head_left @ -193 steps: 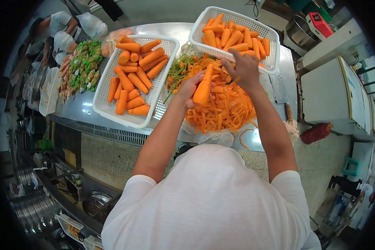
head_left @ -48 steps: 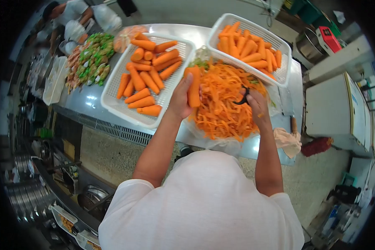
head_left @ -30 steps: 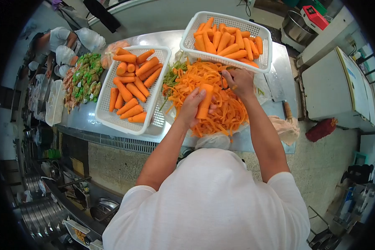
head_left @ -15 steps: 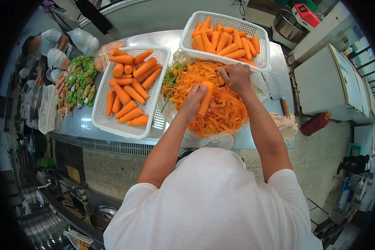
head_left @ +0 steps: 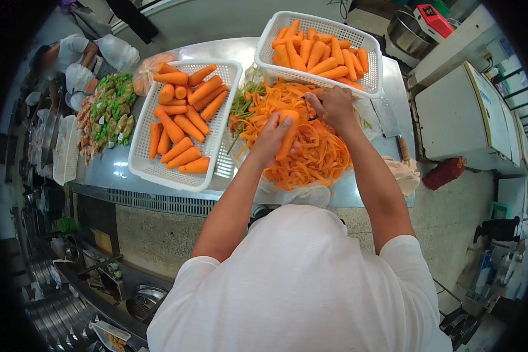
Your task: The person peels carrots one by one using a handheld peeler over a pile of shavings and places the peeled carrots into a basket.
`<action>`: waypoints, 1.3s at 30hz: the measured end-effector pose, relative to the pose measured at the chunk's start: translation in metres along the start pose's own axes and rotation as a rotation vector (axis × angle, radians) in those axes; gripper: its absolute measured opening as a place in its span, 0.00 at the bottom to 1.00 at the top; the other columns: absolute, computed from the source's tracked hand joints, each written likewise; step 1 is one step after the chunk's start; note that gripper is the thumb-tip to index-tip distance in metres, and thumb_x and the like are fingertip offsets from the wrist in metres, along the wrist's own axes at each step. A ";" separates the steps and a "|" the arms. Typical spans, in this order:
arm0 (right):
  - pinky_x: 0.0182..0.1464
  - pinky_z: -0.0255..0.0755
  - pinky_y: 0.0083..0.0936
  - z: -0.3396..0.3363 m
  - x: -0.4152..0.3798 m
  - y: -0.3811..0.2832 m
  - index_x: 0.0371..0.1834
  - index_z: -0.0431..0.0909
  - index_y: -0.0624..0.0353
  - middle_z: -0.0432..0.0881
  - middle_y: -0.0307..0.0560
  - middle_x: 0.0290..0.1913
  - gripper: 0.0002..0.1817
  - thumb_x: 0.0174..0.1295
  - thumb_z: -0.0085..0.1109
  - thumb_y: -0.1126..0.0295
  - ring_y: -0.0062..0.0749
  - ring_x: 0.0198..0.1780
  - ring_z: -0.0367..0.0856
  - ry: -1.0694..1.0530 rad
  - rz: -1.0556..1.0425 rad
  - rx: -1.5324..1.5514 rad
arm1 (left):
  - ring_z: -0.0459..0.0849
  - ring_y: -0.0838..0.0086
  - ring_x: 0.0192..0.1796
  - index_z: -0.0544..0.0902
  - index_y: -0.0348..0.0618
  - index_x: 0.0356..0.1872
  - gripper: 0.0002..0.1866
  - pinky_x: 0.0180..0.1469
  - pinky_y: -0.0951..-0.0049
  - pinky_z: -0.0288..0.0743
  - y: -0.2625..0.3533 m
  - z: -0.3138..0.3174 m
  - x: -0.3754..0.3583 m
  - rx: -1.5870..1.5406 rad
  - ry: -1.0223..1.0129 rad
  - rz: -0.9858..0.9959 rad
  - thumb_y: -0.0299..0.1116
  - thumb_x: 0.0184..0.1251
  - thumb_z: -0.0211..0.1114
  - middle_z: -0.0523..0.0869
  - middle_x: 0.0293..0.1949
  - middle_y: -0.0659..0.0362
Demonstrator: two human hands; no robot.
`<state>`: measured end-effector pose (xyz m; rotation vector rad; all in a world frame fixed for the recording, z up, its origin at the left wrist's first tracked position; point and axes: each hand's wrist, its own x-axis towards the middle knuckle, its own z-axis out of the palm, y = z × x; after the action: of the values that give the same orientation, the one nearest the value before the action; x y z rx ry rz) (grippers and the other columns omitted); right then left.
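A carrot (head_left: 288,136) is held in my left hand (head_left: 269,139), tilted over a heap of orange peelings (head_left: 320,158). My right hand (head_left: 336,109) is closed round a peeler (head_left: 308,108), of which only a small dark part shows beside the thumb; the rest is hidden in the fingers. The peeler is just to the right of the carrot's upper end, with a small gap between them. Green carrot tops (head_left: 240,111) lie at the heap's left side.
White baskets of carrots stand left (head_left: 141,155) and behind (head_left: 320,79) the heap. A cleaver (head_left: 386,119) and a cloth (head_left: 402,175) lie to the right on the steel table (head_left: 112,173). Green-and-brown food pieces (head_left: 108,111) are at far left, near another person (head_left: 73,56).
The carrot has turned slightly in my left hand, and its upper end has shifted left. My right hand stays close by with the peeler. The whole view has shifted a little.
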<state>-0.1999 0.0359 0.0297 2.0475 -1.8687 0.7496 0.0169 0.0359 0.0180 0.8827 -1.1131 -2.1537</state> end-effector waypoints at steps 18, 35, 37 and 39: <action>0.50 0.66 0.43 -0.006 -0.007 -0.017 0.20 0.87 0.53 0.85 0.44 0.26 0.30 0.72 0.56 0.43 0.42 0.37 0.83 -0.092 0.037 0.226 | 0.80 0.76 0.27 0.69 0.54 0.59 0.18 0.22 0.74 0.75 0.001 0.001 0.001 -0.033 0.065 -0.032 0.53 0.84 0.52 0.81 0.40 0.58; 0.51 0.63 0.47 0.010 0.009 0.001 0.17 0.84 0.55 0.85 0.47 0.25 0.33 0.75 0.51 0.43 0.46 0.35 0.83 -0.203 0.142 0.102 | 0.81 0.77 0.25 0.70 0.53 0.57 0.19 0.22 0.75 0.78 0.008 0.000 0.001 -0.175 0.029 -0.070 0.54 0.81 0.57 0.81 0.39 0.58; 0.50 0.63 0.47 -0.006 0.014 -0.013 0.20 0.84 0.57 0.83 0.48 0.24 0.31 0.75 0.53 0.45 0.47 0.32 0.79 -0.228 0.161 0.184 | 0.81 0.77 0.25 0.71 0.52 0.57 0.20 0.22 0.75 0.78 0.013 0.004 -0.004 -0.108 0.097 -0.006 0.55 0.81 0.57 0.81 0.38 0.58; 0.49 0.63 0.46 -0.006 0.008 -0.024 0.18 0.82 0.57 0.81 0.48 0.23 0.31 0.74 0.54 0.46 0.47 0.32 0.78 -0.070 -0.037 0.300 | 0.80 0.76 0.23 0.70 0.50 0.55 0.18 0.19 0.76 0.77 0.014 0.005 -0.002 -0.191 0.057 -0.051 0.52 0.82 0.56 0.80 0.37 0.57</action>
<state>-0.1775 0.0352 0.0427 2.3077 -1.8428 1.0134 0.0169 0.0321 0.0324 0.8881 -0.8493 -2.2185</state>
